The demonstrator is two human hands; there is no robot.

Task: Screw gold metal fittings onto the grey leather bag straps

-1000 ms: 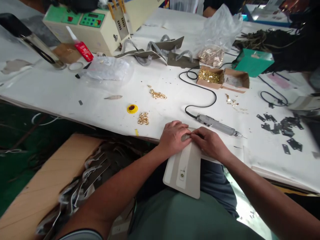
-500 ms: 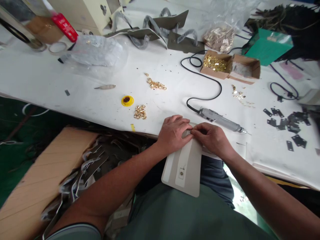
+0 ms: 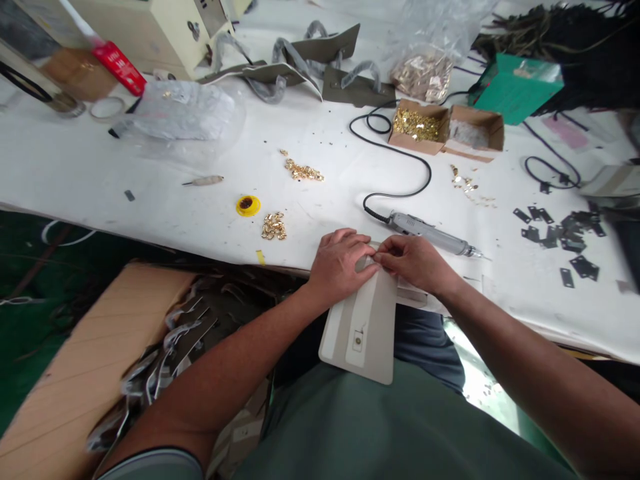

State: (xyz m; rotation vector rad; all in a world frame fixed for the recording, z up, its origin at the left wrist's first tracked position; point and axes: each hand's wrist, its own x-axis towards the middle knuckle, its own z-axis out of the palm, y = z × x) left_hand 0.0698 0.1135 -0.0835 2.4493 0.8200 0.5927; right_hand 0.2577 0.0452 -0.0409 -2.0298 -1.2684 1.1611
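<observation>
A beige flat panel [image 3: 383, 333] with pale strips and a small metal fitting [image 3: 358, 341] slants from the table edge toward my body. My left hand [image 3: 343, 263] grips its upper part, with the fingers over the far end and the thumb pressing near the middle. Close beside that thumb, my right hand [image 3: 407, 260] is closed in a pinch at the panel's upper end; whatever its fingertips hold is hidden. A grey electric screwdriver [image 3: 433, 235] lies just beyond my right hand, its bit pointing right.
Left of my hands are gold clasps [image 3: 274, 227], a yellow cap-like dish [image 3: 249, 205] and a thin awl-like tool [image 3: 204, 181]. Farther back stand small cardboard boxes [image 3: 473, 152] of parts. Black plates [image 3: 570, 230] lie right; a large carton [image 3: 100, 333] stands lower left.
The view has shifted slightly, so the table things appear a little farther left. Both hands keep nearly the same hold at the panel's upper end.
</observation>
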